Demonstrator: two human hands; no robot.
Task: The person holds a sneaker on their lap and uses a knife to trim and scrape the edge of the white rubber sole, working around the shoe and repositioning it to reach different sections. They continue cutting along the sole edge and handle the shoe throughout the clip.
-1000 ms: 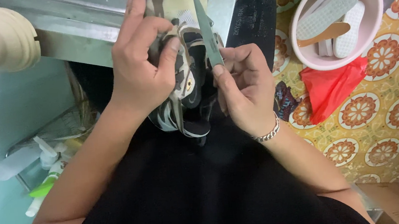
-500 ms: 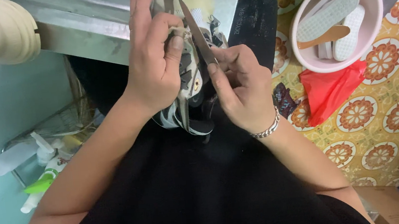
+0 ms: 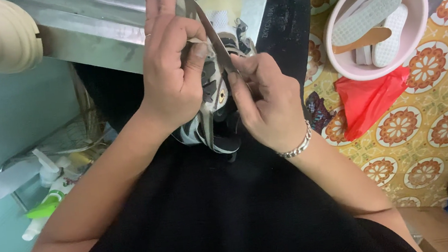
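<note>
A black, white and grey shoe (image 3: 215,96) rests on my lap, mostly hidden by my hands. My left hand (image 3: 171,65) grips its upper part, thumb and forefinger pinching a thin thread or edge while two fingers point up. My right hand (image 3: 265,100), with a silver bracelet at the wrist, holds a slim pointed metal blade (image 3: 214,36) whose tip points up and away, its lower part laid against the shoe right beside my left thumb.
A black insole (image 3: 286,32) lies past my right hand. A pink basin (image 3: 417,30) with white insoles stands on the patterned floor, a red bag (image 3: 369,101) beside it. A metal table edge (image 3: 89,29) runs above. Spray bottles (image 3: 50,197) lie at left.
Both hands and the shoe have lifted slightly toward the metal table. The blade has tilted and moved in against the shoe beside my left thumb.
</note>
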